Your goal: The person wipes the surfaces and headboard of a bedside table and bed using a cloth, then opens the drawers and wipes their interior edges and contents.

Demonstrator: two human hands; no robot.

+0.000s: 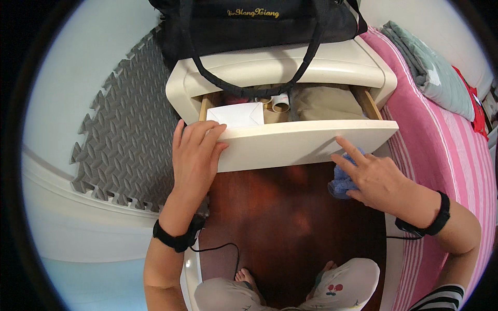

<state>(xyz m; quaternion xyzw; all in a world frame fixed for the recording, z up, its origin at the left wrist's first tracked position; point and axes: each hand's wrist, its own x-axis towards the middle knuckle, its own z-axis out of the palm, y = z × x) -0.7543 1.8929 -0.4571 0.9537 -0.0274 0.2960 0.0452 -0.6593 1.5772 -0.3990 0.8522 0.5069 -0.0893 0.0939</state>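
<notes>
A cream drawer (306,136) stands pulled partway out of a cream nightstand (332,57). My left hand (197,147) grips the drawer front's left top corner, fingers hooked over the edge and thumb against the outer face. In my right hand (376,179) is a bunched blue cloth (342,179), held by the lower fingers and partly hidden behind them. The index and middle fingers of that hand stretch toward the drawer front near its right end. Inside the drawer lie a white box (236,115), a small white roll (280,103) and some beige fabric (329,102).
On the nightstand sits a black bag (249,31), its strap (228,80) drooping over the open drawer. A bed with a pink striped sheet (441,140) borders the right side. Grey foam mats (124,124) stand at the left, above dark red wooden flooring (290,217).
</notes>
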